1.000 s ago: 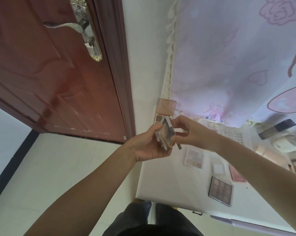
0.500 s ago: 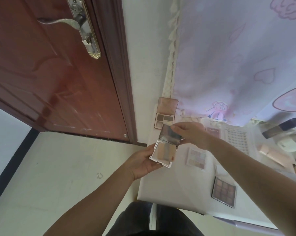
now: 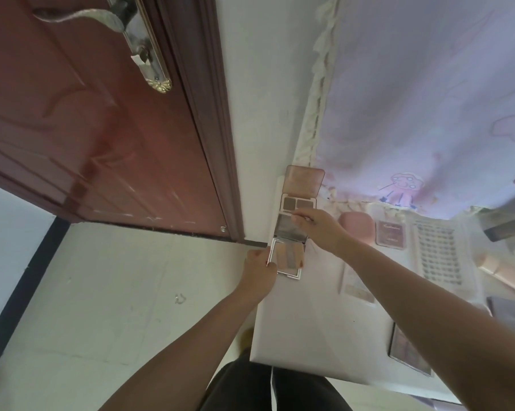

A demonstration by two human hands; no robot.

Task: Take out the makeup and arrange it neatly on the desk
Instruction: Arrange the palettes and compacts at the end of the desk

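Observation:
A small white-framed makeup palette point(image 3: 287, 258) lies open at the left edge of the white desk point(image 3: 303, 327). My left hand point(image 3: 259, 269) grips its base from the left side. My right hand point(image 3: 317, 229) pinches the top of its raised mirrored lid. Just behind it stands another open palette point(image 3: 302, 191) with a pink lid. A closed pink palette point(image 3: 390, 235) and a dark eyeshadow palette point(image 3: 409, 355) lie further right on the desk, partly hidden by my right forearm.
A red-brown door point(image 3: 96, 120) with a metal handle stands to the left, beside a white wall. A pale purple curtain point(image 3: 428, 99) hangs behind the desk. A sheet of false lashes point(image 3: 437, 253) and blurred items lie at the right. Tiled floor point(image 3: 117, 307) is on the left.
The palette was held up half shut in both hands. It has been opened and brought down onto the desk's left edge, in front of the pink-lidded palette.

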